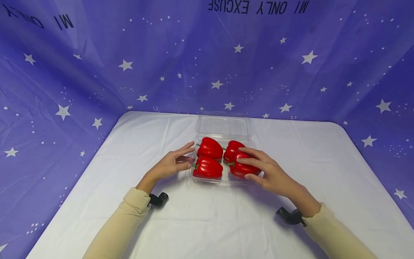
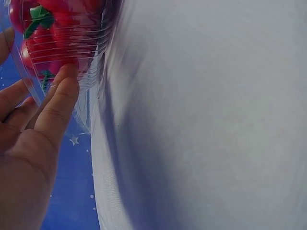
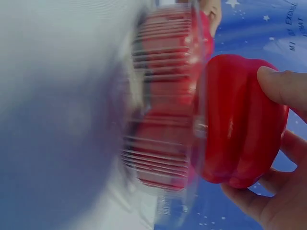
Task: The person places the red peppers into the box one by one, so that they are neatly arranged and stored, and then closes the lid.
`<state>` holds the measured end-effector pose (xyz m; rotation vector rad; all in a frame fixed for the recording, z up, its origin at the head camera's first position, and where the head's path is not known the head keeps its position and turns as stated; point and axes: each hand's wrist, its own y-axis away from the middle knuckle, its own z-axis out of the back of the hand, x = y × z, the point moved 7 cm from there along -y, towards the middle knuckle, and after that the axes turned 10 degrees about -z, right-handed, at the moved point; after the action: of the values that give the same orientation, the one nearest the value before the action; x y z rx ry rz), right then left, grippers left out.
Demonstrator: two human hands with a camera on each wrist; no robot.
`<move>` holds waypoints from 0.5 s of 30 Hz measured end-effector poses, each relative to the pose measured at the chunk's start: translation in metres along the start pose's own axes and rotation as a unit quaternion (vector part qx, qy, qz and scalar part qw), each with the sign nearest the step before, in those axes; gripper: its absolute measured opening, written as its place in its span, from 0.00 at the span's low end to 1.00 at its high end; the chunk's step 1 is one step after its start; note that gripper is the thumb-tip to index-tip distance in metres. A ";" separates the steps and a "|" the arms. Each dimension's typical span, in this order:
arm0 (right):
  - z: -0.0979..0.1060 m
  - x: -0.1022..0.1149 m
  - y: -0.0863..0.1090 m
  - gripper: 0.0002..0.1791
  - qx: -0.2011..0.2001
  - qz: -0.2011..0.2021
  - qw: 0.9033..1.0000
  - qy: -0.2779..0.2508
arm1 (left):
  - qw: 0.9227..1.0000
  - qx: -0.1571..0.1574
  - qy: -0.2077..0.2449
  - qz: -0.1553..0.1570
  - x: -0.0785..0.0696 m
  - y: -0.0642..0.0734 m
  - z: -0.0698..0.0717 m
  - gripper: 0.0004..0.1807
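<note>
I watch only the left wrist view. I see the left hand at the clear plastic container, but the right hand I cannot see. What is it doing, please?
Observer: The right hand holds a red bell pepper.

Operator: Thank you. Is this pepper already down inside the container?

Observer: No, in the right wrist view it sits above the rim of the clear plastic container.

Operator: And which other peppers lie inside?

Observer: The head view shows three: a far-left pepper, a near-left pepper and a far-right pepper, the last partly hidden by the held one.
</note>
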<state>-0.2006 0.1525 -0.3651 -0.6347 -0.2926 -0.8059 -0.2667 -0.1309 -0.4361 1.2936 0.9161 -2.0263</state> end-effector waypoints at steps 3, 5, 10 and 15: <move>-0.006 -0.001 0.001 0.32 0.010 -0.004 1.000 0.002 | 1.000 0.001 0.002 0.001 0.001 0.000 0.000 0.34; -0.009 -0.001 0.001 0.32 0.012 -0.003 1.000 0.003 | 1.000 0.002 0.004 0.003 0.001 0.000 0.000 0.34; -0.011 0.000 0.000 0.32 0.011 0.002 1.000 0.000 | 1.000 0.000 0.004 0.006 0.000 0.000 0.001 0.35; -0.010 -0.001 -0.001 0.33 0.008 0.000 1.000 0.008 | 1.000 0.000 0.001 0.010 0.000 0.000 0.001 0.35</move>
<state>-0.2019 0.1467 -0.3729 -0.6121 -0.2841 -0.8073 -0.2670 -0.1317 -0.4354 1.2997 0.9005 -2.0106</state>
